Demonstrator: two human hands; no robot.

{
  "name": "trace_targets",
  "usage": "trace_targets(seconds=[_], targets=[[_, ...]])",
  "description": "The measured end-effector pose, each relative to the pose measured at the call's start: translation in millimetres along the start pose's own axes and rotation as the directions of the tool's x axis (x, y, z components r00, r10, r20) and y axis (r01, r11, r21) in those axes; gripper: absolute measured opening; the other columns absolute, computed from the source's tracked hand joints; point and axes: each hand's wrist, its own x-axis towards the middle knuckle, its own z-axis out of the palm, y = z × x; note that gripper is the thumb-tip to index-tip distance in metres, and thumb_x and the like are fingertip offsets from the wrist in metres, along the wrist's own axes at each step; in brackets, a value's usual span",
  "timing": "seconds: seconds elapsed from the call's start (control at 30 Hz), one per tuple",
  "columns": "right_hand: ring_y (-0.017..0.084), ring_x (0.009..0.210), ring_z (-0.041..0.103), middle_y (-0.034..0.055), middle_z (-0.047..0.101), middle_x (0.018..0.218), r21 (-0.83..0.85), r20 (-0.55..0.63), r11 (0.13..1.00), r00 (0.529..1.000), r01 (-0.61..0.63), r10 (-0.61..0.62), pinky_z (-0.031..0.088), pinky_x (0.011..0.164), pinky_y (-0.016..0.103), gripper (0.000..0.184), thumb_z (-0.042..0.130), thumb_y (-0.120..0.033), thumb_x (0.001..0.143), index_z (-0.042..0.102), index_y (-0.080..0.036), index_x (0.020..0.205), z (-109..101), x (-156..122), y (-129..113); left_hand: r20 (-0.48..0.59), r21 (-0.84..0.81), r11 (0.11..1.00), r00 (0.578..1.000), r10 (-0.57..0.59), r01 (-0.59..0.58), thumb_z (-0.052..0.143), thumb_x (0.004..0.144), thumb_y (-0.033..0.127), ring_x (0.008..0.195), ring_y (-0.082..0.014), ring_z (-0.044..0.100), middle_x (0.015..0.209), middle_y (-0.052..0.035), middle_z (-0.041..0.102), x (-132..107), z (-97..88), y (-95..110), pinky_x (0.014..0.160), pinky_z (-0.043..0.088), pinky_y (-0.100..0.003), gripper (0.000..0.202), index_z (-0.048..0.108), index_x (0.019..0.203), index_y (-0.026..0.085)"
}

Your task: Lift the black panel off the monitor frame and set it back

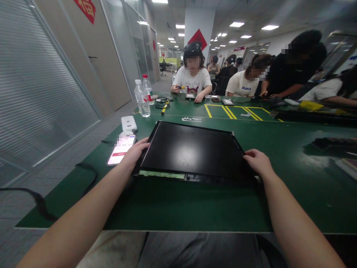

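A large black flat screen panel (192,149) lies on the green table (173,208) in front of me, with a strip of green circuit board along its near edge. My left hand (133,153) grips the panel's near left edge, fingers curled over it. My right hand (258,162) grips the near right edge the same way. Both forearms reach in from the bottom of the view.
A lit phone (121,149) and a white power bank (128,123) lie left of the panel. Two water bottles (142,98) stand further back. Black cables (162,102) and small parts lie beyond. Several people sit and work at the far tables. A cable (39,203) hangs off the left edge.
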Motion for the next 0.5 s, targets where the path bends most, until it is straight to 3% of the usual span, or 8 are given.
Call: trace_targets(seconds=[0.1, 0.2, 0.4, 0.5], targets=[[0.021, 0.081, 0.066, 0.0078, 0.074, 0.098, -0.005, 0.009, 1.000, 1.000, -0.004, 0.004, 0.048, 0.071, 0.032, 0.020, 0.063, -0.030, 0.079, 0.073, -0.020, 0.094, -0.5, 0.1, -0.2, 0.086, -0.089, 0.995, 0.995, -0.046, 0.054, 0.058, 0.084, 0.004, 0.041, -0.0164, 0.065, 0.065, -0.0011, 0.074, 2.4, 0.0, -0.9, 0.040, 0.053, -0.024, 0.059, 0.058, 0.142, 0.016], [0.020, 0.080, 0.066, 0.0076, 0.074, 0.097, -0.003, 0.009, 1.000, 1.000, 0.000, 0.000, 0.047, 0.070, 0.031, 0.019, 0.063, -0.030, 0.079, 0.073, -0.021, 0.092, -1.2, -0.4, -0.6, 0.105, -0.134, 0.988, 0.992, -0.068, 0.082, 0.063, 0.080, 0.005, 0.041, -0.0167, 0.066, 0.072, -0.0023, 0.076, 2.7, -0.3, -1.0, 0.042, 0.055, -0.025, 0.064, 0.056, 0.143, 0.018], [0.021, 0.081, 0.066, 0.0071, 0.074, 0.095, 0.013, 0.006, 1.000, 1.000, 0.012, -0.012, 0.048, 0.070, 0.032, 0.019, 0.065, -0.029, 0.078, 0.073, -0.021, 0.093, -0.7, -0.6, -0.5, 0.073, -0.030, 0.999, 0.997, -0.021, 0.023, 0.076, 0.075, 0.007, 0.039, -0.0174, 0.064, 0.076, -0.0011, 0.077, 0.9, -5.5, -0.4, 0.038, 0.053, -0.026, 0.098, 0.031, 0.160, 0.029], [0.021, 0.081, 0.066, 0.0067, 0.074, 0.095, 0.001, 0.011, 1.000, 1.000, 0.007, -0.007, 0.048, 0.071, 0.032, 0.019, 0.065, -0.029, 0.078, 0.073, -0.021, 0.093, 0.1, 0.4, -0.1, 0.122, -0.027, 0.999, 0.992, -0.018, 0.021, 0.077, 0.073, 0.007, 0.043, -0.0184, 0.067, 0.078, -0.0028, 0.078, 1.3, -8.5, -1.4, 0.042, 0.055, -0.027, 0.094, 0.038, 0.156, 0.027]])
